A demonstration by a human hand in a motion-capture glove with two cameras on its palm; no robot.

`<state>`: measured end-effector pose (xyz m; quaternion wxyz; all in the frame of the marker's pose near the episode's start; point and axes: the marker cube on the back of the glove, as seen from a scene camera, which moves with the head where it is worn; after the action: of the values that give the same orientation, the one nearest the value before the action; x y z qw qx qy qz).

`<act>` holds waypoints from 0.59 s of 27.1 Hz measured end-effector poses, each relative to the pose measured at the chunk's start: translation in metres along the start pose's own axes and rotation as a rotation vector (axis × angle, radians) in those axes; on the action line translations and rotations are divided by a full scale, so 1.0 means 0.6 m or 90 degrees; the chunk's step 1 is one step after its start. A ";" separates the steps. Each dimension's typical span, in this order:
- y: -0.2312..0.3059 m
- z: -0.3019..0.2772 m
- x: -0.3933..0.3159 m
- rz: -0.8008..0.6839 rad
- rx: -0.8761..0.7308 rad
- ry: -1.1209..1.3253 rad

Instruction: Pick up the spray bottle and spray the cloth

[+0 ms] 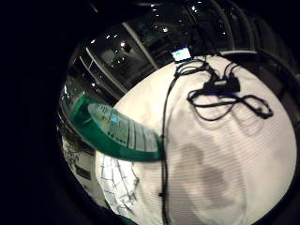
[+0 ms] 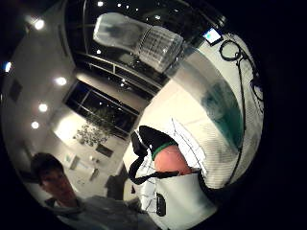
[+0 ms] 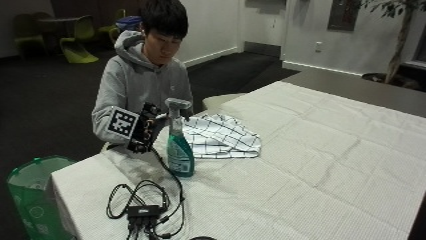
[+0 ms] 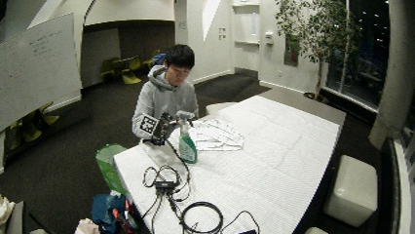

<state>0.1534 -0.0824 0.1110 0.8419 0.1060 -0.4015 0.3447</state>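
Gloved right hand [image 3: 148, 131] grips the neck of the bottle [image 3: 180, 150], which stands upright on the bench [image 3: 319, 165] just beside the cloth [image 3: 219, 136]. Little-finger palm view: green bottle [image 1: 119, 133] close above the cloth [image 1: 117, 180].

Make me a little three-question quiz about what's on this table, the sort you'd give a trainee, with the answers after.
1. True or false: the spray bottle stands upright on the table.
2. The checked cloth lies: A) under the bottle, B) beside the bottle, flat on the table, C) in the green bin.
3. Fill in: the gloved right hand is at the bottle's ____, near the trigger head.

Key: 1 true. 2 B. 3 neck. Whether the fingers have closed round it cannot be told from these views.
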 end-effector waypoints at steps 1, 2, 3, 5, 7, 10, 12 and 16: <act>-0.008 0.008 -0.001 0.006 0.008 -0.017; -0.016 0.016 -0.002 0.013 0.019 -0.033; -0.023 0.023 -0.005 0.020 0.026 -0.050; -0.032 0.037 -0.010 0.033 0.034 -0.081; -0.040 0.046 -0.016 0.051 0.040 -0.106; -0.046 0.054 -0.023 0.077 0.024 -0.127; -0.052 0.058 -0.028 0.091 0.023 -0.134; -0.068 0.061 -0.036 0.108 0.031 -0.161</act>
<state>0.1488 -0.1400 0.1229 0.7497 0.1346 -0.5034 0.4080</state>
